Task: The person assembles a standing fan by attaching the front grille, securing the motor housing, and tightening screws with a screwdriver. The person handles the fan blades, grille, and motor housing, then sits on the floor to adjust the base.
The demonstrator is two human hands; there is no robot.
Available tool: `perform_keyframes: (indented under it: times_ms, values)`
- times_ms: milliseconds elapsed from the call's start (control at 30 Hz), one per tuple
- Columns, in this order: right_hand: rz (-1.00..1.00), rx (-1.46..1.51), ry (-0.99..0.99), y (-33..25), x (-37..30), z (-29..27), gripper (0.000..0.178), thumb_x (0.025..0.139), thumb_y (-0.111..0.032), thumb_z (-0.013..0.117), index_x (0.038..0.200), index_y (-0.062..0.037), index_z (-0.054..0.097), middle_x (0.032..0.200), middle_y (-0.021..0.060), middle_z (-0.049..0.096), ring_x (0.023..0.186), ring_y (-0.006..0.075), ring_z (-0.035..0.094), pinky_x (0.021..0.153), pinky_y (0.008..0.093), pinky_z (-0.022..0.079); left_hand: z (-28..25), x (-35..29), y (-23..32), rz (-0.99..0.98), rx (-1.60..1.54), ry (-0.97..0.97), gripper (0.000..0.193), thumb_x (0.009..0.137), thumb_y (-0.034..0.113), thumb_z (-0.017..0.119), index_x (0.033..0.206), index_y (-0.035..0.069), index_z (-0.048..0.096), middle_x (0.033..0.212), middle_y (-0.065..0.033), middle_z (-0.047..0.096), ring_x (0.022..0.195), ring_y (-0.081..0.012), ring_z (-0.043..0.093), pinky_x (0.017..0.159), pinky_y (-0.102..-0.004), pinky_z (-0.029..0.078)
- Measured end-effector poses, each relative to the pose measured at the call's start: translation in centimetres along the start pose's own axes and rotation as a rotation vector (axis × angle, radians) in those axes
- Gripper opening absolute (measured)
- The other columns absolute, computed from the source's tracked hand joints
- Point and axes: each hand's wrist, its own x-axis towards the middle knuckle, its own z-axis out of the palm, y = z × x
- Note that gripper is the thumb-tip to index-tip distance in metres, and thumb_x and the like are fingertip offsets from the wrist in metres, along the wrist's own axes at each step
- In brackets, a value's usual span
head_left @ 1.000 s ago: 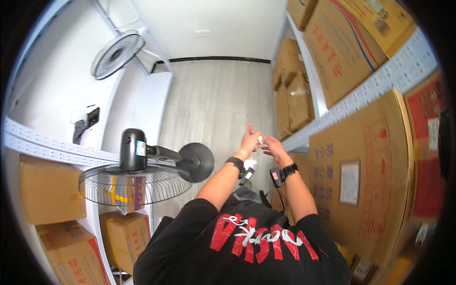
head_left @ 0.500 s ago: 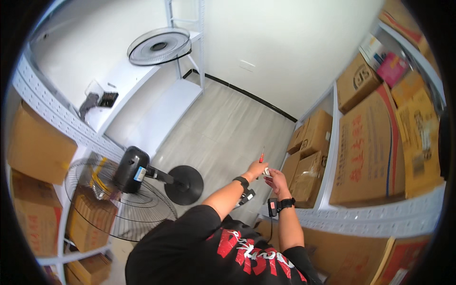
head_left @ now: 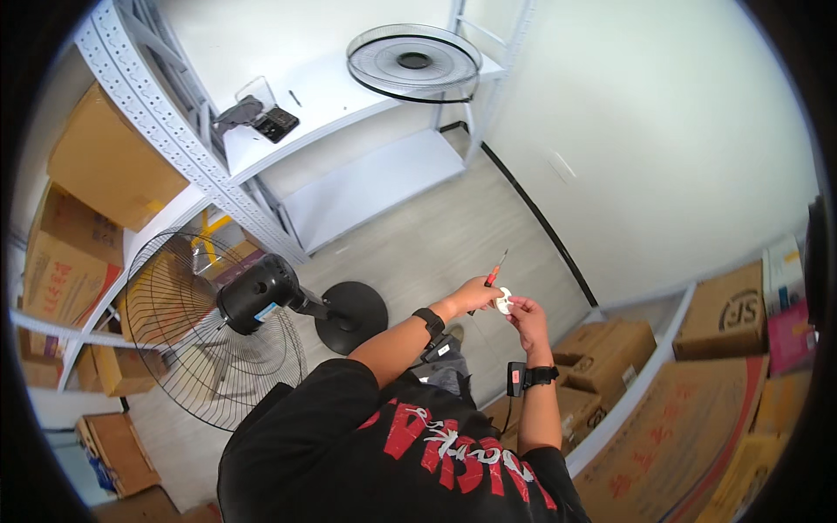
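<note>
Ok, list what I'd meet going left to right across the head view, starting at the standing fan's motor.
Black fan motor, round black base, left hand, small white piece, right hand, pink package near the right edge.

Place: storeroom, by its looks
Racks point(head_left: 148, 109): pale metal, on both sides
Boxes point(head_left: 680, 436): brown cardboard, many, stored on the racks
Wall point(head_left: 663, 131): white
Floor point(head_left: 427, 235): grey

the small white disc point(head_left: 503, 304) looks smooth plastic; the slim red-handled screwdriver point(head_left: 494, 275), metal-shafted; the brown rectangular box point(head_left: 113, 161), matt cardboard.
</note>
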Motion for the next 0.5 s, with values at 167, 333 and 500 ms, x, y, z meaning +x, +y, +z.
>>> perform_keyframes:
  times_ms: [167, 333, 500]
  values:
    - [-0.087, -0.062, -0.108, -5.1, 9.5, -0.5, 0.016, 0.088, -0.001, 0.062, 0.102, -0.0013, 0.069, 0.095, 0.005, 0.069, 0.079, 0.0114, 0.063, 0.069, 0.0232, 0.052, -5.9, 3.3, 3.8, 0.061, -0.04, 0.229, 0.032, 0.094, 0.035, 0.059, 0.101, 0.004, 0.06, 0.099, -0.0061, 0.067, 0.083, -0.0124, 0.061, 0.068, -0.0278, 0.049]
    - [-0.106, -0.13, -0.172, -10.8, 18.3, -1.5, 0.014, 0.089, -0.007, 0.064, 0.101, -0.0014, 0.071, 0.093, 0.0055, 0.07, 0.077, 0.0102, 0.062, 0.068, 0.0229, 0.051, -13.4, 2.8, 6.2, 0.053, -0.163, 0.581, 0.033, 0.097, 0.037, 0.056, 0.103, 0.004, 0.057, 0.1, -0.0079, 0.068, 0.072, -0.0117, 0.06, 0.063, -0.0258, 0.049]
    - [-0.121, -0.221, -0.374, -16.5, 22.9, 4.0, 0.021, 0.09, -0.012, 0.066, 0.106, -0.0001, 0.07, 0.096, 0.0057, 0.07, 0.08, 0.0104, 0.063, 0.072, 0.024, 0.052, -18.1, -1.0, 6.0, 0.198, -0.304, 0.869, 0.025, 0.099, 0.03, 0.054, 0.099, 0.005, 0.054, 0.087, -0.0083, 0.066, 0.055, -0.0093, 0.049, 0.049, -0.0242, 0.039]
